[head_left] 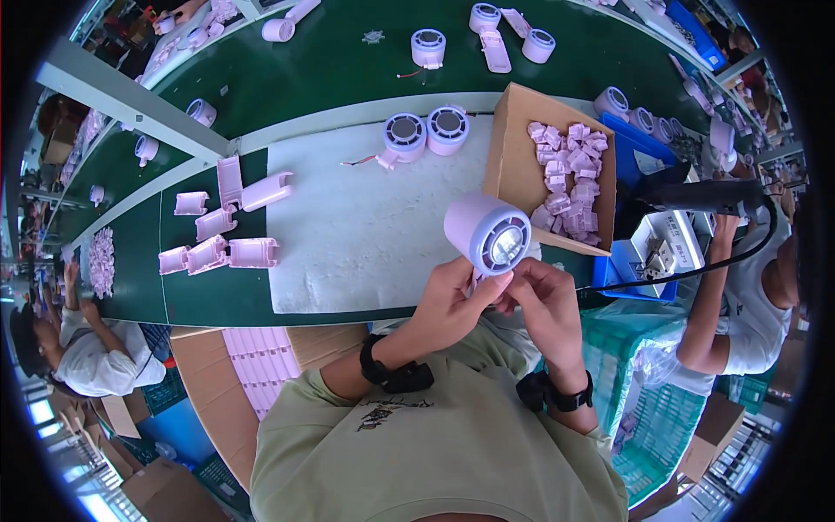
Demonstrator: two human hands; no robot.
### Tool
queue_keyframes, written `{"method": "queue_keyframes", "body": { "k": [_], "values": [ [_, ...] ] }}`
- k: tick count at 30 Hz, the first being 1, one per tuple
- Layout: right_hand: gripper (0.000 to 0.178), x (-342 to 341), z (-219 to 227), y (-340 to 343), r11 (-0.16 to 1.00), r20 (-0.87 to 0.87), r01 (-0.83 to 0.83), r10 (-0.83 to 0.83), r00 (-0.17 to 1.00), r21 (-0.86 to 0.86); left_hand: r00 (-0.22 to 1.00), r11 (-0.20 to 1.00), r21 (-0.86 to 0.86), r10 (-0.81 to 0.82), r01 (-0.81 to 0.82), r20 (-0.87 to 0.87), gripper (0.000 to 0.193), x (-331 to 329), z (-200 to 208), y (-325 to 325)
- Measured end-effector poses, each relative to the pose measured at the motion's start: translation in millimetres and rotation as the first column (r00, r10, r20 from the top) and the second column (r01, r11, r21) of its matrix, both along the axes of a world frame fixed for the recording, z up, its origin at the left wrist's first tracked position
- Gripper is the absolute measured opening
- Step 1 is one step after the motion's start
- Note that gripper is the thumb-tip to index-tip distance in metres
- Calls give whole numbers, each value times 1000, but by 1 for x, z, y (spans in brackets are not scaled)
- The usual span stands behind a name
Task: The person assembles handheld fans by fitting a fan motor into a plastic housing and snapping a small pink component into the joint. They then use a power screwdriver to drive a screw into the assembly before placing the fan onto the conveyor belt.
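In front of me, above the near edge of the white mat (322, 226), I hold a lilac cylindrical fan head (474, 222) with a round grille and shiny centre. My left hand (452, 300) is closed around its narrow lower part. Close beside it, my right hand (548, 309) pinches at the fan head's base; whatever lies between those fingertips is hidden. Two more fan heads, one (404, 132) with a thin wire trailing and another (448, 129), stand side by side at the mat's far edge. Several pink half-shell handle casings (252, 252) lie left of the mat.
A cardboard box (509, 143) of small pink parts stands right of the mat, beside blue bins (635, 283) and a black cable (696, 274). More fan heads (428, 48) sit on the green conveyor (339, 65). Co-workers sit at both sides. A green basket (652, 435) stands at my right.
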State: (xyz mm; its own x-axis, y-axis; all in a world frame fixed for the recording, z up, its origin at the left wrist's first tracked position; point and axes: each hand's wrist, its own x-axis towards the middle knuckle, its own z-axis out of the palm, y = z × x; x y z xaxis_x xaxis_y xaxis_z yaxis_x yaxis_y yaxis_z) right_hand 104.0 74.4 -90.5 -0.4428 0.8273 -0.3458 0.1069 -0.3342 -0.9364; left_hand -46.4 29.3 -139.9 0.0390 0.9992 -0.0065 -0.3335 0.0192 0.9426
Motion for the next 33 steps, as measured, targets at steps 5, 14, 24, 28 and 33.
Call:
{"method": "queue_keyframes", "body": {
  "k": [5, 14, 24, 28, 33],
  "values": [
    [17, 3, 23, -4, 953, 686, -234, 38, 727, 194, 989, 991, 93, 104, -95, -103, 24, -4, 11, 3],
    [27, -5, -13, -14, 982, -176, -130, 154, 972, 138, 997, 990, 141, 14, -2, -79, 30, -3, -9, -4],
    [31, -12, -25, -7, 994, -23, -62, 64, 998, 85, 995, 995, -51, -83, 85, 49, 37, -11, 17, 8],
    [28, -28, -19, -9, 984, 40, -159, 156, 987, 83, 965, 996, -71, -42, 63, 259, 35, -20, 10, 8],
    [24, -44, 19, 37, 556, 493, -508, 192, 849, 658, 880, 915, -185, 399, -360, 259, 26, -55, 5, -3]
  ]
}}
